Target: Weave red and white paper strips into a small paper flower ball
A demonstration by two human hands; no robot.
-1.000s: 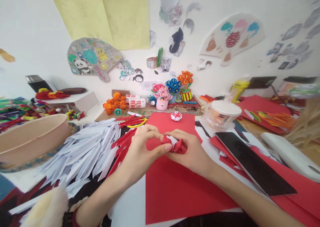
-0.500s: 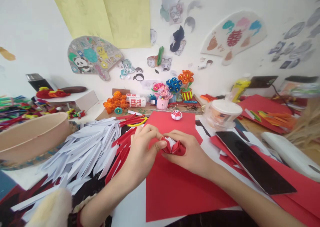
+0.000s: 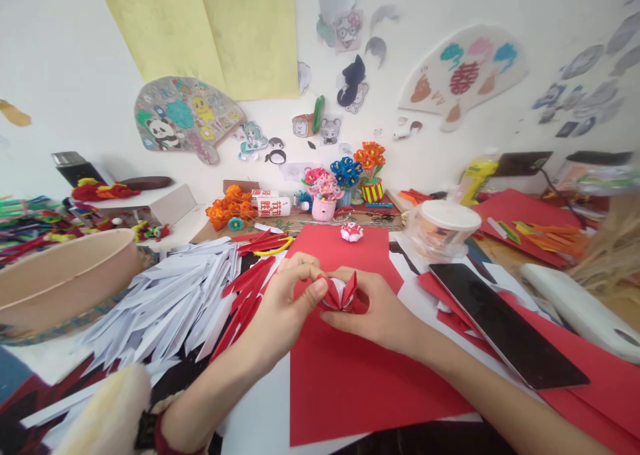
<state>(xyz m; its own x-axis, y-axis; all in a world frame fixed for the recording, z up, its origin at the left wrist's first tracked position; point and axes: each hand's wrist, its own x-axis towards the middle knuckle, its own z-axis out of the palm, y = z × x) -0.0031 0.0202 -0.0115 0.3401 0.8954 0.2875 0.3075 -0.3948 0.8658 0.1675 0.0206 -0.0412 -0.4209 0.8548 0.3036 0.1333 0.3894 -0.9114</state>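
A folded red and white paper flower is held between my two hands above a large red paper sheet. My left hand pinches the flower's left edge between thumb and fingers. Around its right side and back wraps my right hand, with the thumb beneath. The red petals point up around a white middle; the underside is hidden. Behind the hands, on the sheet, sits a small red and white folded paper ball.
Folded white paper strips lie left, with red strips beside them and a round basin beyond. To the right are a black phone, a lidded tub and a white case. Pipe-cleaner flowers stand by the wall.
A red petal on the flower's right side now stands higher, and the flower looks more opened. Both hands keep their grip with slight finger shifts. The view has shifted slightly.
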